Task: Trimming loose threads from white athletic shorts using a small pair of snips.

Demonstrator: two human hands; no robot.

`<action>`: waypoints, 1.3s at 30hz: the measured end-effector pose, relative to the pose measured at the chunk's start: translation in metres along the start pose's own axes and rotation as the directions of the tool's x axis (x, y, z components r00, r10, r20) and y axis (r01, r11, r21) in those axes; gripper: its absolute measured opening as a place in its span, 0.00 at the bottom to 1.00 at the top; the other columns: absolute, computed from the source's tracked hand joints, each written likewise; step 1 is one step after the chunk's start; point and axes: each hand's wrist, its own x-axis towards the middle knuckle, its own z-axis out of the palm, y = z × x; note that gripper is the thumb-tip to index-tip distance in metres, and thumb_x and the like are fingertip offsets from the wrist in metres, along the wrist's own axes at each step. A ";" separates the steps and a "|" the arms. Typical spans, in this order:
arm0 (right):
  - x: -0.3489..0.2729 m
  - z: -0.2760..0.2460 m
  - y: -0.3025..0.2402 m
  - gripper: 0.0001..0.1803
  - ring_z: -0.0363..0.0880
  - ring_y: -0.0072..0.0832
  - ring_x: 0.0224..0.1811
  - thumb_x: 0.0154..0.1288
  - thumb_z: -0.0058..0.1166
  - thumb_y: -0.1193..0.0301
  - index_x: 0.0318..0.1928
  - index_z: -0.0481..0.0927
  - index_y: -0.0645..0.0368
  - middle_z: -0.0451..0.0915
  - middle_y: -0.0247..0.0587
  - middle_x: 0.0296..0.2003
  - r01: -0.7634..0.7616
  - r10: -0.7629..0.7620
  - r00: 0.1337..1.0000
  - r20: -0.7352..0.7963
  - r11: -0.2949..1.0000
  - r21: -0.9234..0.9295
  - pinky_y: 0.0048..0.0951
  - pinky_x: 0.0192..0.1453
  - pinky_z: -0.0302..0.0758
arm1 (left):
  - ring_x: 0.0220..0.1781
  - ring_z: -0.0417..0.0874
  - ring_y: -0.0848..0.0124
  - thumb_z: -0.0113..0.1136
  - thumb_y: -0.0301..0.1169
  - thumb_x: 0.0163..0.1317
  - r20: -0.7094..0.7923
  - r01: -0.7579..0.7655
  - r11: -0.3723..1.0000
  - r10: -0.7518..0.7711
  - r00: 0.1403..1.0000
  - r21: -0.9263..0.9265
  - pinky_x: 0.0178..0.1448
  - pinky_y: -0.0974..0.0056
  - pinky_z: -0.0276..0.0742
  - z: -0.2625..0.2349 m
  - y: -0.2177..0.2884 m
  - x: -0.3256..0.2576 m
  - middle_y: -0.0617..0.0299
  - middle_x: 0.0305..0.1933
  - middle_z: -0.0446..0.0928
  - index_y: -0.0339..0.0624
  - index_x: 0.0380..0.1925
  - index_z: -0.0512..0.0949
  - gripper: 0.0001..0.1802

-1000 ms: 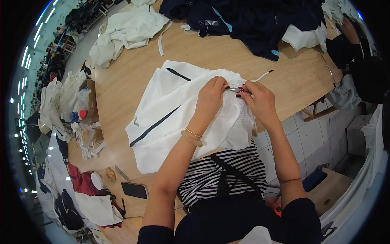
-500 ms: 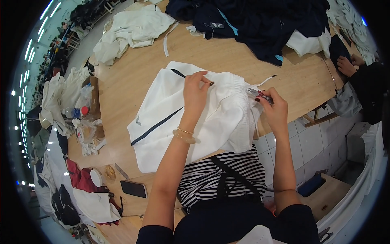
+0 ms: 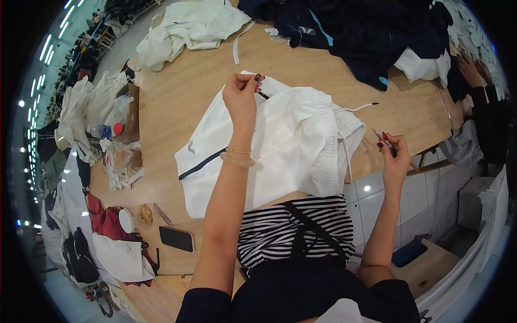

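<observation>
White shorts (image 3: 280, 156) with a gathered elastic waistband, a white drawstring (image 3: 358, 109) with a dark tip and a dark side stripe lie across the table before me. My left hand (image 3: 240, 99) is above their far left part, thumb and fingertips pinched together; whatever is between them is too small to make out. Off the waistband's right side, my right hand (image 3: 396, 156) is closed round small thread snips (image 3: 383, 138). The snips' thin tips point up and left, apart from the fabric.
Piles of white garments (image 3: 188, 27) and navy garments (image 3: 366, 43) lie at the far side. A phone (image 3: 176, 238), a metal blade-like tool (image 3: 162, 213) and a white-lidded jar (image 3: 128, 220) sit near left. A cardboard box (image 3: 132, 116) stands farther left. Another person's hands (image 3: 474, 71) are at far right.
My right hand, with the snips, has moved away from the waistband, right and nearer me. My left hand has shifted up and left, its fingers now pinched. The view has shifted slightly.
</observation>
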 end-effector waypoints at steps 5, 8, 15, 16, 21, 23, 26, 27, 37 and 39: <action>0.014 -0.034 -0.002 0.05 0.76 0.19 0.39 0.68 0.53 0.79 0.43 0.75 0.65 0.79 0.37 0.37 0.105 -0.108 0.976 -0.191 0.994 -0.028 0.19 0.46 0.72 | 0.37 0.81 0.69 0.54 0.21 0.60 0.511 -0.054 0.995 0.001 0.860 0.089 0.45 0.65 0.77 0.052 0.037 -0.131 0.56 0.38 0.82 0.35 0.38 0.77 0.06; 0.021 -0.047 -0.019 0.05 0.74 0.18 0.39 0.70 0.53 0.75 0.44 0.75 0.62 0.78 0.35 0.37 0.135 -0.128 0.965 -0.229 0.991 0.015 0.17 0.46 0.70 | 0.58 0.74 0.58 0.57 0.26 0.58 0.837 -0.434 0.901 0.250 0.486 -0.017 0.59 0.58 0.72 0.057 0.017 -0.221 0.49 0.59 0.72 0.35 0.48 0.76 0.17; 0.013 -0.029 -0.070 0.14 0.72 0.24 0.40 0.73 0.49 0.64 0.50 0.74 0.61 0.77 0.37 0.41 0.076 -0.094 0.995 0.016 0.885 0.460 0.26 0.45 0.68 | 0.45 0.78 0.62 0.65 0.27 0.56 0.855 -0.194 0.981 0.096 0.510 0.006 0.51 0.62 0.76 0.009 0.041 -0.225 0.56 0.47 0.77 0.37 0.34 0.78 0.08; 0.010 -0.010 -0.082 0.14 0.72 0.25 0.41 0.74 0.47 0.64 0.51 0.74 0.61 0.77 0.38 0.44 0.058 -0.126 0.989 0.077 0.813 0.580 0.29 0.46 0.69 | 0.41 0.79 0.63 0.65 0.24 0.56 0.730 -0.173 0.982 0.060 0.681 0.081 0.47 0.64 0.76 0.002 0.043 -0.213 0.57 0.42 0.78 0.37 0.34 0.77 0.07; -0.012 0.117 -0.085 0.14 0.75 0.28 0.49 0.74 0.46 0.62 0.49 0.74 0.59 0.77 0.41 0.47 -0.338 -0.144 0.873 0.465 0.508 0.792 0.33 0.56 0.70 | 0.34 0.79 0.64 0.61 0.17 0.55 0.255 -0.216 0.873 0.110 0.961 0.437 0.39 0.64 0.75 -0.034 -0.007 -0.145 0.57 0.37 0.72 0.35 0.36 0.75 0.09; -0.007 0.148 -0.048 0.15 0.74 0.28 0.51 0.75 0.45 0.61 0.50 0.73 0.58 0.76 0.42 0.47 -0.406 -0.196 0.816 0.544 0.477 0.780 0.33 0.59 0.69 | 0.33 0.78 0.64 0.61 0.18 0.55 0.309 -0.184 0.863 0.035 0.950 0.471 0.37 0.64 0.75 -0.043 -0.029 -0.138 0.58 0.39 0.72 0.36 0.38 0.76 0.11; -0.003 0.164 -0.001 0.11 0.78 0.27 0.45 0.74 0.46 0.64 0.46 0.74 0.60 0.79 0.39 0.40 -0.481 0.036 0.833 0.552 0.539 0.692 0.33 0.56 0.73 | 0.33 0.78 0.64 0.63 0.19 0.54 0.315 -0.192 0.856 0.035 0.948 0.481 0.37 0.64 0.75 -0.043 -0.031 -0.141 0.58 0.41 0.72 0.38 0.40 0.77 0.12; -0.001 0.159 0.008 0.11 0.78 0.27 0.43 0.74 0.46 0.65 0.46 0.74 0.60 0.79 0.39 0.39 -0.519 0.070 0.827 0.557 0.476 0.710 0.32 0.54 0.75 | 0.33 0.78 0.64 0.63 0.19 0.54 0.313 -0.188 0.856 0.033 0.949 0.481 0.37 0.64 0.75 -0.043 -0.032 -0.142 0.58 0.41 0.72 0.38 0.40 0.77 0.12; -0.002 0.151 0.017 0.09 0.78 0.25 0.38 0.74 0.46 0.67 0.44 0.74 0.60 0.78 0.38 0.36 -0.538 0.077 0.811 0.581 0.491 0.686 0.29 0.48 0.78 | 0.34 0.78 0.65 0.64 0.24 0.56 0.321 -0.402 0.683 0.251 0.913 0.611 0.36 0.63 0.76 -0.038 -0.035 -0.143 0.61 0.36 0.74 0.37 0.30 0.80 0.03; -0.002 0.152 0.016 0.09 0.78 0.24 0.38 0.74 0.46 0.68 0.44 0.74 0.60 0.78 0.38 0.36 -0.542 0.078 0.808 0.584 0.486 0.686 0.29 0.47 0.77 | 0.35 0.78 0.65 0.64 0.24 0.56 0.360 -0.451 0.639 0.278 0.890 0.623 0.36 0.63 0.76 -0.040 -0.033 -0.143 0.61 0.36 0.74 0.37 0.30 0.80 0.04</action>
